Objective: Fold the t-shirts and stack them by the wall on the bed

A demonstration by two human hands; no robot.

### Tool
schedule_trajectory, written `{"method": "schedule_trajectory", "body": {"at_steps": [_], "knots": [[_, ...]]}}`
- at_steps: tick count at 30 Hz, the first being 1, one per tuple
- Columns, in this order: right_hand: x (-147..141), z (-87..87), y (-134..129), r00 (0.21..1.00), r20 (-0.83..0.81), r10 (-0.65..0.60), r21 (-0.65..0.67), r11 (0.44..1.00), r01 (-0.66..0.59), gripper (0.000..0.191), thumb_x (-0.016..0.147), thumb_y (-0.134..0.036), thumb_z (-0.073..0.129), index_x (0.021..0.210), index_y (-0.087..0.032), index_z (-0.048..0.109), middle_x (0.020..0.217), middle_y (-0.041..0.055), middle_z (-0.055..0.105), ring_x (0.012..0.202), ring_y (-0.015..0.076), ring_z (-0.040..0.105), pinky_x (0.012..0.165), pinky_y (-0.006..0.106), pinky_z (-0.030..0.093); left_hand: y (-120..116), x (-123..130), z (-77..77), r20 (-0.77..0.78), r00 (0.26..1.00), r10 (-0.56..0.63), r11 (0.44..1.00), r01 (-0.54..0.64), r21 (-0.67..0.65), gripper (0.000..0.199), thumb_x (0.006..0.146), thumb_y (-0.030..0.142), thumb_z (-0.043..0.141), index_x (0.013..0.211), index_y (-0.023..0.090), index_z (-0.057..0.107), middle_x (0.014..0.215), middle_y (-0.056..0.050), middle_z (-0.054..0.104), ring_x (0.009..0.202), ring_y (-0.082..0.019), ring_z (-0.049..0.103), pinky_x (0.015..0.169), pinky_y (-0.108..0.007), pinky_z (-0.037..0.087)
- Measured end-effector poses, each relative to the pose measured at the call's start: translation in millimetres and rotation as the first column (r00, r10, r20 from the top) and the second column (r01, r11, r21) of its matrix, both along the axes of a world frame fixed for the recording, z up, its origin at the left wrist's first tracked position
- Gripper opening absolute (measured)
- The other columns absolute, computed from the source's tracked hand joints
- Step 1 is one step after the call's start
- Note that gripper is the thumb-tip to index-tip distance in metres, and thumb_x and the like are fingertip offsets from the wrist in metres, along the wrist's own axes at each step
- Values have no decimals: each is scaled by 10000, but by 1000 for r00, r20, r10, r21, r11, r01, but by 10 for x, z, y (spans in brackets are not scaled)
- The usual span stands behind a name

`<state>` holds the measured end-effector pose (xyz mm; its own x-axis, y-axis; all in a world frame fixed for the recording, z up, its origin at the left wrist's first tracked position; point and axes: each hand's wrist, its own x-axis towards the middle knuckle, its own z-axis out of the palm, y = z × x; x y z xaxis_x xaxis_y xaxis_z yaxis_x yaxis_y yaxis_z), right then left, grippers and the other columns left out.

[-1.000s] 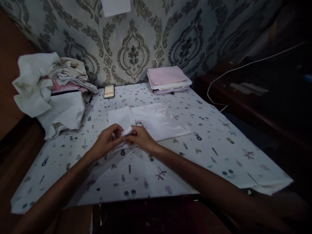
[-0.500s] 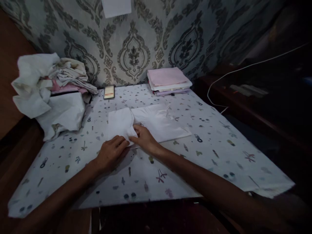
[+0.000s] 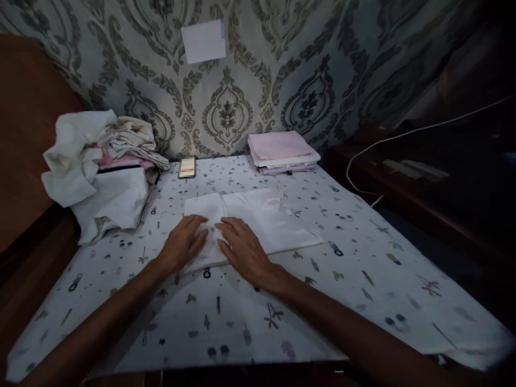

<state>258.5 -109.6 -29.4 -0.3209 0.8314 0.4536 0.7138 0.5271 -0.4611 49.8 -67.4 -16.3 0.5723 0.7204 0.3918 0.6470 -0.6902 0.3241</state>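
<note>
A white folded garment (image 3: 266, 220) lies flat on the patterned cloth (image 3: 250, 317) that covers the table. Its left part is doubled over, and a fold edge runs near its middle. My left hand (image 3: 183, 242) rests on the left end of the garment with fingers spread. Over the fold edge lies my right hand (image 3: 244, 250), palm down, fingers stretched out and touching the fabric. Neither hand grips anything.
On the left stands a loose heap of clothes (image 3: 108, 172). A phone (image 3: 187, 167) with a lit screen lies at the back. Behind the garment is a neat folded stack (image 3: 284, 150), pink on top. A white cable (image 3: 363, 148) hangs at the right.
My right hand has let go of the garment's pinched edge and now lies flat on it. The folded part is pressed down. The view has tilted up slightly.
</note>
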Motion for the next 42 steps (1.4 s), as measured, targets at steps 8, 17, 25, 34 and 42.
{"method": "schedule_trajectory", "body": {"at_steps": [8,17,25,34,42], "knots": [[-22,-217,80,981,173,94,-69,994,-83,356,1007,-330,469,1291,-165,606,1390,164,597,1344,295,500,1127,532,381,276,-167,-424,-140,988,72,993,-85,-85,555,1000,518,391,1428,172,461,1568,-175,414,1479,-302,337,1177,-535,323],[35,89,1290,961,42,-274,-362,892,270,194,920,-283,565,974,-173,715,1075,127,694,1080,272,600,930,382,453,1060,-116,-37,117,961,249,955,-224,-194,353,938,387,482,1167,179,652,1229,-109,689,1137,-266,629,1007,-424,488],[-94,-91,1636,925,-121,-360,-401,870,286,95,715,-157,647,665,-213,589,842,49,662,901,236,597,822,352,453,1441,113,-146,83,985,155,950,-125,-286,295,841,349,560,1026,171,704,1041,-107,707,999,-274,622,940,-423,479],[-150,-92,1646,822,-551,-145,-325,944,-51,171,697,-314,654,702,-219,512,753,-18,613,746,156,588,695,276,484,1594,55,-69,248,969,5,851,126,-509,397,838,520,494,893,155,638,737,-9,637,662,-153,559,630,-268,458],[-199,-26,1633,717,-671,-187,-323,945,-56,214,673,-347,632,690,-233,452,634,-53,516,609,124,491,594,251,418,1635,-212,-17,306,952,27,796,164,-583,404,793,553,582,879,163,642,737,1,614,685,-155,536,635,-265,425]]}}
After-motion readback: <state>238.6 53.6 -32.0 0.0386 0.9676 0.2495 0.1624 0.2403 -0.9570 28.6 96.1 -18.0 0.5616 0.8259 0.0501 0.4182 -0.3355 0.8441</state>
